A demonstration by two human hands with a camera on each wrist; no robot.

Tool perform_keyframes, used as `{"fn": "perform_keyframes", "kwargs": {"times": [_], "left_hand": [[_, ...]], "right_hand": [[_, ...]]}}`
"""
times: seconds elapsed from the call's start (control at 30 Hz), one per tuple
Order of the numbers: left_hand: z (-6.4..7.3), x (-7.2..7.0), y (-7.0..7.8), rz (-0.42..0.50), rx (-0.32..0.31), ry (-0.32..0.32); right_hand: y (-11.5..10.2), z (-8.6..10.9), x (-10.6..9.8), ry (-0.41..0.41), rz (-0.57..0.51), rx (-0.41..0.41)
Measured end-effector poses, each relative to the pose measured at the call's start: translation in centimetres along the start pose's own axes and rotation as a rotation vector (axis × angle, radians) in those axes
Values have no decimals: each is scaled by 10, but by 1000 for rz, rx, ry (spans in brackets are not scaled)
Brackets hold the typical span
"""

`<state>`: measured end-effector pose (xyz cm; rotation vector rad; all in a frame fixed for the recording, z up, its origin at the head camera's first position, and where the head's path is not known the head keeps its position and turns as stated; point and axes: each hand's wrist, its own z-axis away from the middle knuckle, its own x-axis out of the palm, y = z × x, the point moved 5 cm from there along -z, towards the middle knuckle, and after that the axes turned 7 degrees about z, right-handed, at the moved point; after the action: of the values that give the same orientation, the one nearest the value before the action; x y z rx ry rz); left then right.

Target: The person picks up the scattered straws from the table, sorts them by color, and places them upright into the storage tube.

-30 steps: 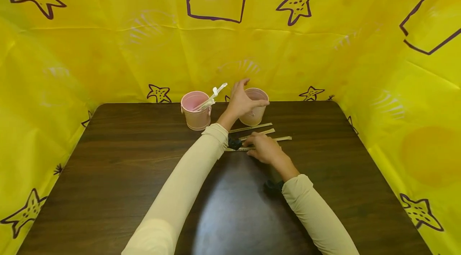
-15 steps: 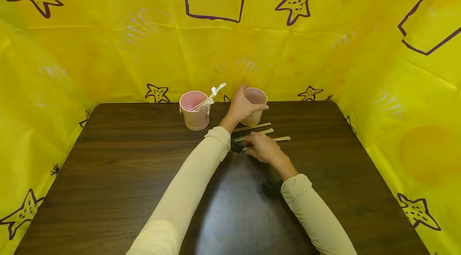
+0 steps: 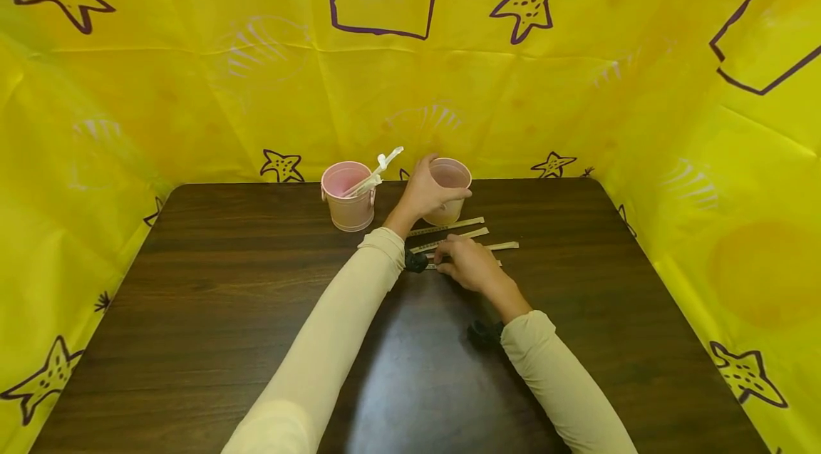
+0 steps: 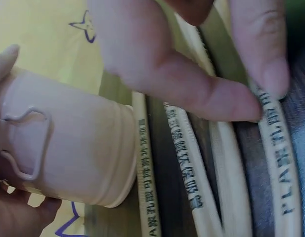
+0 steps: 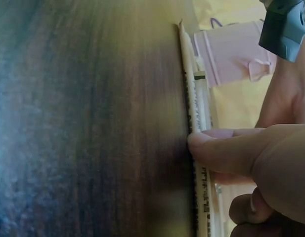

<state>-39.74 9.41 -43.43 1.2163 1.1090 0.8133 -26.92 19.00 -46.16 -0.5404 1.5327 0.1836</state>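
My left hand [image 3: 425, 194] holds the right-hand pink bucket [image 3: 447, 214], thumb on its near right side and fingers round the far left. In the left wrist view that bucket [image 4: 78, 138] has a folded wire handle on its wall. Just in front of it, my right hand [image 3: 472, 265] pinches the nearest paper-wrapped straw [image 4: 281, 163] between thumb and forefinger. Printed lettering runs along that wrapper, and the straw lies at the table surface. Several other wrapped straws [image 3: 477, 233] lie side by side between this straw and the bucket.
A second pink bucket [image 3: 349, 214] stands to the left, with wrapped straws [image 3: 381, 169] leaning out of it. Dark bands with wrist cameras sit at both wrists. Yellow sheeting [image 3: 410, 83] with starfish drawings rises behind the brown table [image 3: 224, 297].
My left hand has closed in from above the right bucket to hold it, and the bucket has shifted slightly left. The right hand stays at the straws, its fingertips drawn together on one.
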Motion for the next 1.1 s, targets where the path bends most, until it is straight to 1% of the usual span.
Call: {"fn": "perform_keyframes", "kwargs": {"times": [0.13,0.3,0.4,0.47,0.6,0.73,0.8,0.9,1.03,1.1], "left_hand": [[-1,3,-2,45,-19,-31],[0,2,0,39,-19,-61],[1,1,-1,56,-29,-70],[2,1,-1,63,-31,-72],[2,1,0,43,-25,-75],[2,1,-1,70,-36,-86],[2,2,-1,93,-49,-93],[2,1,-1,97,-62,-99],[2,1,0,59,-52,-99],[2,1,1,41,-40,-97]], "right_hand": [[3,4,1,34,10,-18],[5,8,-2,42,43,-7],[5,12,-4,56,48,-12],[6,16,-7,81,39,-22],[10,25,-14,140,0,-41],[16,33,-24,169,-29,-51],[20,38,-29,170,-36,-37],[26,47,-38,157,-42,12],[38,59,-47,142,-47,81],[44,65,-52,143,-46,100]]}}
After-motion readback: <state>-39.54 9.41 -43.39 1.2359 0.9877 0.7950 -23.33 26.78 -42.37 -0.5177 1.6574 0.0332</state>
